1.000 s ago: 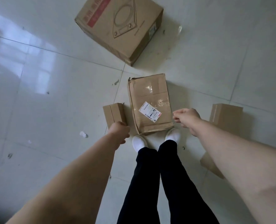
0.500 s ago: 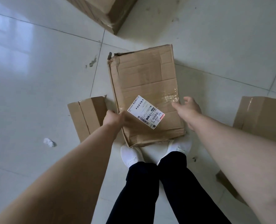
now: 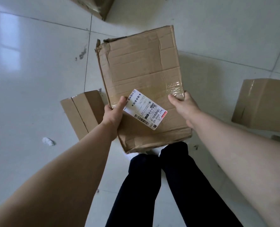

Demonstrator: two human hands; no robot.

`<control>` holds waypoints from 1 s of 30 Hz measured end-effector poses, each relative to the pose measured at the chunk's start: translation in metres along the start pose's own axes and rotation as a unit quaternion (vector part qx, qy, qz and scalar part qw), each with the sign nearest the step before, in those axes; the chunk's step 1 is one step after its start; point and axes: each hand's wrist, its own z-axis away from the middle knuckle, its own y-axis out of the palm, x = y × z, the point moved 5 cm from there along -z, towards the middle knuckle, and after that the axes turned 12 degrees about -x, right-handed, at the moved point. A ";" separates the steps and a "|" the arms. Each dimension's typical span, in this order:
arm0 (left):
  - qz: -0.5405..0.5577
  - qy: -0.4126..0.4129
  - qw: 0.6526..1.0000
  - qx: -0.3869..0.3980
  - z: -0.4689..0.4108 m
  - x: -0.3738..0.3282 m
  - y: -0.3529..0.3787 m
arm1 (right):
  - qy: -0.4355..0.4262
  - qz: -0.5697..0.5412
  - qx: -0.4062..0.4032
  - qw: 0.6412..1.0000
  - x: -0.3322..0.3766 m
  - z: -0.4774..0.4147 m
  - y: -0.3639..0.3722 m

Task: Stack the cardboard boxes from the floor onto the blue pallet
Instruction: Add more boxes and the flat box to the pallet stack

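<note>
A worn, flat cardboard box (image 3: 140,76) with a white shipping label is held above the tiled floor in front of my legs. My left hand (image 3: 114,113) grips its left edge, thumb on top beside the label. My right hand (image 3: 183,105) grips its right edge near the taped corner, thumb on top. A small taped cardboard box (image 3: 81,112) lies on the floor just left of it, partly behind my left hand. Another cardboard box (image 3: 263,104) stands on the floor at the right. The blue pallet is not in view.
A corner of a large cardboard box (image 3: 95,5) shows at the top edge. A small white scrap (image 3: 48,141) lies on the floor at the left. My legs in black trousers (image 3: 168,185) stand just below the held box.
My hands went from hovering over the flat box to gripping its two sides. The box now appears larger and nearer, lifted off the floor and covering my shoes.
</note>
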 end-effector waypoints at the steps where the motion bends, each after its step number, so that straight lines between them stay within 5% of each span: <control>1: -0.006 -0.003 1.000 0.000 0.016 -0.004 -0.007 | 0.001 -0.003 -0.001 1.000 0.002 0.011 -0.010; 18: -0.072 0.142 0.987 0.028 0.353 -0.103 -0.108 | -0.025 -0.145 -0.105 0.983 0.070 0.284 -0.250; 30: -0.222 0.334 0.899 0.177 0.553 -0.106 -0.070 | 0.015 -0.326 -0.287 0.901 -0.036 0.473 -0.389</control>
